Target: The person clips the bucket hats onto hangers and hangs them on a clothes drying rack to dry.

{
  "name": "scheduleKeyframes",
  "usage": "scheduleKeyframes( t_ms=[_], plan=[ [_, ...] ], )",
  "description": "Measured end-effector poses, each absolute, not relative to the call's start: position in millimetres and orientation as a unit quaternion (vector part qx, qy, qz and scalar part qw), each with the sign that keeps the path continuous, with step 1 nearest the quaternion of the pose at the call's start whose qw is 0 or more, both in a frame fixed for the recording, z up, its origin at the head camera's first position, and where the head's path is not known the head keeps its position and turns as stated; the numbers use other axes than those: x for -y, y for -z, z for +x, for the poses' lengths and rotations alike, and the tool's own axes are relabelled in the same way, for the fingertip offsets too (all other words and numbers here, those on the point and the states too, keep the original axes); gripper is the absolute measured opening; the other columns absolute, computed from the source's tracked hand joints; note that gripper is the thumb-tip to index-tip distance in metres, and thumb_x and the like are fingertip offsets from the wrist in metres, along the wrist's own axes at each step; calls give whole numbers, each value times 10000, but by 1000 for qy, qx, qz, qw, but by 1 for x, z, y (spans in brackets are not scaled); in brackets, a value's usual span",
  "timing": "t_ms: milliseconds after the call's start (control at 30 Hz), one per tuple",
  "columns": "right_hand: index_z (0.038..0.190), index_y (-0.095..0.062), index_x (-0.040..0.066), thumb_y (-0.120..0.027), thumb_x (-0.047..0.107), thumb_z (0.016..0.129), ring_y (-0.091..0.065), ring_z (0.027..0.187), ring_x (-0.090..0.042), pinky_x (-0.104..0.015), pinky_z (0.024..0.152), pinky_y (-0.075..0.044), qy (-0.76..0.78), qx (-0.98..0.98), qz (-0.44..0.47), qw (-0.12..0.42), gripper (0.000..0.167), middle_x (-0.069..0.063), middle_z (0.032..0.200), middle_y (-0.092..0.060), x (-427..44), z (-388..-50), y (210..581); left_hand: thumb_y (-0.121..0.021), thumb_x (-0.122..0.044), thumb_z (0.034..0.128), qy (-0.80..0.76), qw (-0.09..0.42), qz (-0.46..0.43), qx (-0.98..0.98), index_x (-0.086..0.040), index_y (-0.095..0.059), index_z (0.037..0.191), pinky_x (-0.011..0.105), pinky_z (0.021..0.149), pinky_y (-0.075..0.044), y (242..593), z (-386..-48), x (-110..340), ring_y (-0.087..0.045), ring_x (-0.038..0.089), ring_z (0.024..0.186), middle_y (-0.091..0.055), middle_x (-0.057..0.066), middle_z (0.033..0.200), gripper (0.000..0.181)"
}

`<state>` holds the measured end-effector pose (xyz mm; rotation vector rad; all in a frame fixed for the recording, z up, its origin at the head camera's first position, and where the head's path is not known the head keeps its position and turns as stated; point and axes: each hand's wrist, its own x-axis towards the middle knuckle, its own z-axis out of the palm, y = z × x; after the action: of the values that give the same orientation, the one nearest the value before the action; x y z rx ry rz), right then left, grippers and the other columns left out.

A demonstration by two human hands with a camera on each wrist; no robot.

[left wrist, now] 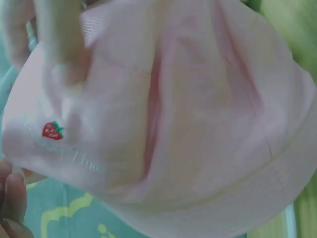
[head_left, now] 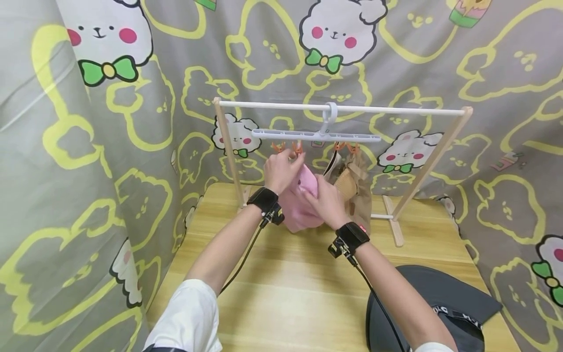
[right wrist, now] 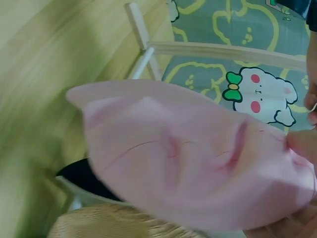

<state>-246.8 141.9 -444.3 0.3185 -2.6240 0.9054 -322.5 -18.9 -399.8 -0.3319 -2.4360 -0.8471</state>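
A pink bucket hat [head_left: 299, 215] with a small strawberry embroidery [left wrist: 52, 130] hangs beneath the left half of a pale blue hanger [head_left: 286, 134]. My right hand [head_left: 329, 203] pinches the hat's fabric, thumb on the near side and fingers behind. Higher up, my left hand [head_left: 281, 171] has its thumb and forefinger on an orange clip [head_left: 297, 145], right by the hat's upper edge. That contact is partly hidden by the fingers. In the right wrist view, the pink hat crosses the middle, with my right thumb [right wrist: 302, 145] on it.
The hanger hooks over a white rod [head_left: 396, 110] of a wooden rack. Tan and beige hats [head_left: 361, 195] hang from orange clips on its right side. A black cap [head_left: 422, 298] lies on the wooden table [head_left: 281, 303] at front right. Patterned curtain [head_left: 176, 63] surrounds the table.
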Motion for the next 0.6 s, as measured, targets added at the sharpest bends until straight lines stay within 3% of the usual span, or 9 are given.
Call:
scheduleKeyframes(
  t_ms=[133,333,500,600],
  plan=[
    [1421,-528,34,-747,368,966,-694,882,-361,-520,735,-548,-327,926,108,156,605,-183,1019,-706,-152,-235,455,-651,-523,994,304,272,-139,902,-128,-783,942,423,654,-526,399,-319,24,-695,292,688,-739,83,747,420],
    [1413,-545,4,-800,368,934,-716,959,-372,-565,828,-560,-330,922,121,164,654,-209,1116,-727,-176,-221,475,-690,-469,987,299,295,-155,894,-110,-752,922,363,590,-481,395,-320,37,-612,207,582,-691,25,677,370],
    [1388,-559,-29,-812,304,932,-716,961,-380,-552,843,-576,-327,924,132,149,618,-227,1132,-723,-216,-204,496,-718,-492,958,311,310,-123,890,-92,-652,999,358,570,-447,385,-324,46,-593,210,598,-662,22,699,407],
    [1384,-574,-43,-806,276,941,-685,1083,-423,-577,911,-556,-325,928,145,108,592,-253,1204,-695,-244,-193,510,-712,-554,943,331,301,-91,890,-95,-612,1072,359,588,-449,380,-326,52,-601,215,641,-660,21,747,487]
  ],
)
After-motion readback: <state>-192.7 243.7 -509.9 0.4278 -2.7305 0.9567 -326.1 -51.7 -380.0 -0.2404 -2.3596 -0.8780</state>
